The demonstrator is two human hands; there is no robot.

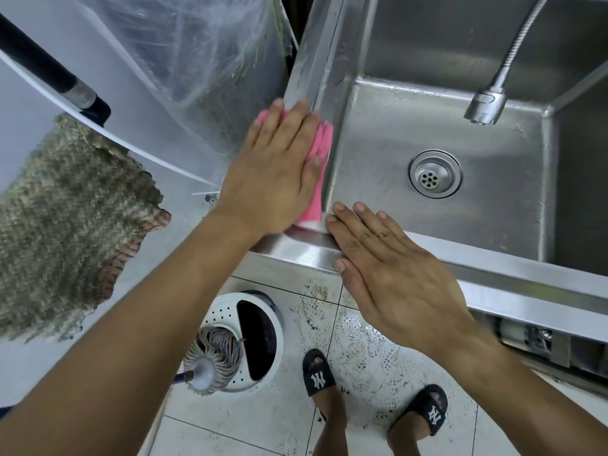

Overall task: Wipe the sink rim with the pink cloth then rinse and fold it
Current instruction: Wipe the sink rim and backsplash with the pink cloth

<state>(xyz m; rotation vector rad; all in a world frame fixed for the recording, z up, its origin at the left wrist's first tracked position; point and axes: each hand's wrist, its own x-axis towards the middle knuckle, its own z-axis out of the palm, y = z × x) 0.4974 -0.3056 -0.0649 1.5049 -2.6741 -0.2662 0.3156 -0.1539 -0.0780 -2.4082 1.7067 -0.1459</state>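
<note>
Along the sink rim (324, 70) at nine o'clock of the drain (435, 174): left hand (276, 172) spread flat, pressing the pink cloth (317, 179); right hand (391, 274) spread empty on the front edge. Risk: wet steel, cloth sliding off into the basin.

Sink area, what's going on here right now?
A person is wiping the sink rim with a pink cloth. The left hand lies flat on the cloth, pressing it onto the left rim near the front corner. The right hand rests flat on the front rim, just touching the cloth's end. The faucet shows no water running, so rinsing and folding are not yet done.
</note>
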